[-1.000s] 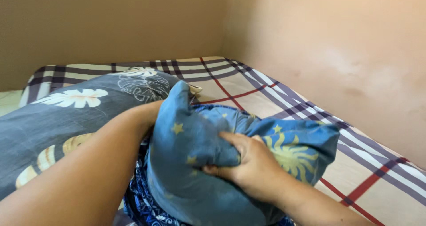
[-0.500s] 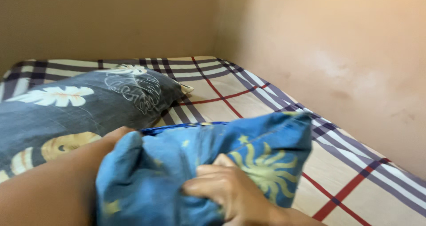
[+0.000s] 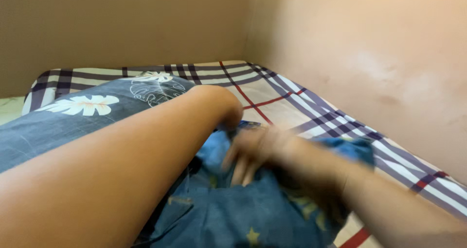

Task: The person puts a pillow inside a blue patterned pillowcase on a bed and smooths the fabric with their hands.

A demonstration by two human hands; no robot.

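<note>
Right hand, blurred, fingers down, on blue pillowcase.

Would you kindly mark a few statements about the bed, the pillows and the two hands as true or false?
1. The bedsheet is plaid, with red and dark lines. True.
2. The blue pillowcase bears yellow stars. True.
3. The grey pillow is plain, with no pattern. False: it carries leaf prints.
4. The right hand rests on the wall. False: it is on the blue pillowcase, blurred.
5. The left hand is clearly seen holding a book. False: its fingers are hidden, wrist bent down at the pillowcase.
</note>
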